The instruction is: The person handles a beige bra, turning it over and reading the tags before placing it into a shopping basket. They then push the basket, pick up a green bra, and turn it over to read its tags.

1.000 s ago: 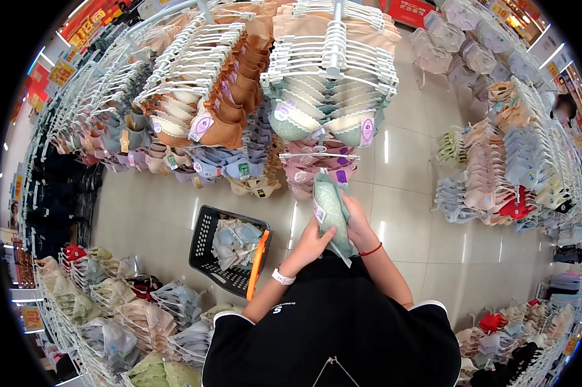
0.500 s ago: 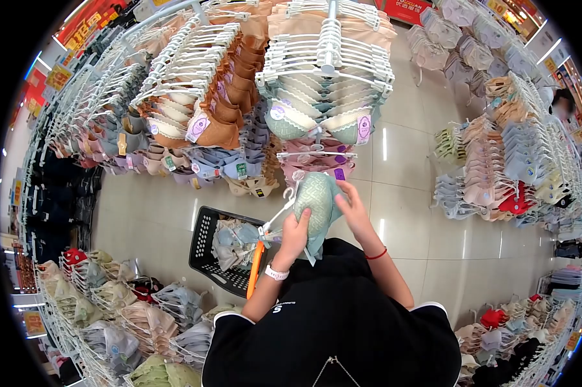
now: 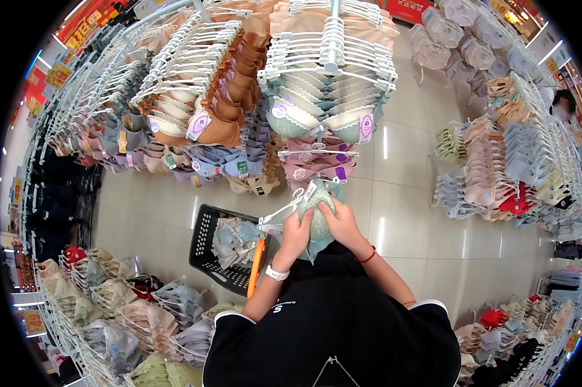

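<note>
A pale green bra [image 3: 316,224] is held up in front of my chest, its cup folded between my two hands. My left hand [image 3: 297,233], with a white band at the wrist, grips its left side, thumb on the cup. On the other side my right hand [image 3: 341,226], wearing a red string bracelet, closes on the same cup with its thumb near the left one. A white hanger [image 3: 279,211] sticks out to the left of the bra. A pale tag [image 3: 309,191] shows at the cup's upper edge.
A black shopping basket [image 3: 204,235] with an orange handle [image 3: 256,267] and pale garments [image 3: 234,242] inside is at my left. Ahead hang green bras [image 3: 292,120], pink bras [image 3: 311,160] and brown bras [image 3: 218,131] on racks. More racks line both sides of the tiled floor [image 3: 400,226].
My right hand has moved left and down from the bra's right edge and closed on the cup. The cup, rounded before, is now squeezed narrower, and its tag shows.
</note>
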The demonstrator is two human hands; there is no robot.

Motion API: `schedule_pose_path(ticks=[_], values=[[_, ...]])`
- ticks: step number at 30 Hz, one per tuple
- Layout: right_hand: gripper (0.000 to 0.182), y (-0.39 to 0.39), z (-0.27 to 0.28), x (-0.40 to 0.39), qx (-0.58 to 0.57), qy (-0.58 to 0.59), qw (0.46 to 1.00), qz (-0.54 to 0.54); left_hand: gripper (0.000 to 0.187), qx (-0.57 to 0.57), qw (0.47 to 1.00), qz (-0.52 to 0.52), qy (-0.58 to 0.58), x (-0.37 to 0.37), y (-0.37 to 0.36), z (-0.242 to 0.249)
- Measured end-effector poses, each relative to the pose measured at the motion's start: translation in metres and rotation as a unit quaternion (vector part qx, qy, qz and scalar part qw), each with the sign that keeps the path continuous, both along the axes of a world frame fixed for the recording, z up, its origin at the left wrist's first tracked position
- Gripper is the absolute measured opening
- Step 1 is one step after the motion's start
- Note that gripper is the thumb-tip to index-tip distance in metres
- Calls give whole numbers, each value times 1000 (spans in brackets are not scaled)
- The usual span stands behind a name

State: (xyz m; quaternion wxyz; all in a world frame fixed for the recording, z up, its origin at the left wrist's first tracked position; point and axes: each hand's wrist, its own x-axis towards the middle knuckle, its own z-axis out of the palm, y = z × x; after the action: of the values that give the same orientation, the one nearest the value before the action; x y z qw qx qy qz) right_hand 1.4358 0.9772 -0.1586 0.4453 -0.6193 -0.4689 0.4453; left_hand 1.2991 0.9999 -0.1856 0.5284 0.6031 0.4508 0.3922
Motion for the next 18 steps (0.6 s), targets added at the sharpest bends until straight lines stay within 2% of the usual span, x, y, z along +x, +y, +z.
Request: schedule_pose_path(ticks=[3,4,7,8,11,14,16,18], values=[[28,2,-6,-1,33,110,993,-28,29,20,998,47,23,-13,14,-3],[28,2,-8,-1,49,154,986,-46,28,-3,993,94,-69,-15,19,-2],[29,6,-3,12,-2,260,963,-66,29,78,965,247,-27,-40,36,-10],[28,7,-3,16,-1,259,963,-75,30,94,950,296,-20,-45,39,-8],[28,10,-1,19,4,255,962,-102,39,-136,978,157,-22,-82,30,-50],[30,10,3,18,1,258,959,-120,52,-251,962,-95,59,-72,11,-85],[33,9,-4,22,-23,277,955,-106,62,-360,911,-179,84,-48,-7,-78],[34,6,1,20,-19,272,960,-64,68,-394,904,-152,68,-33,-21,-97]])
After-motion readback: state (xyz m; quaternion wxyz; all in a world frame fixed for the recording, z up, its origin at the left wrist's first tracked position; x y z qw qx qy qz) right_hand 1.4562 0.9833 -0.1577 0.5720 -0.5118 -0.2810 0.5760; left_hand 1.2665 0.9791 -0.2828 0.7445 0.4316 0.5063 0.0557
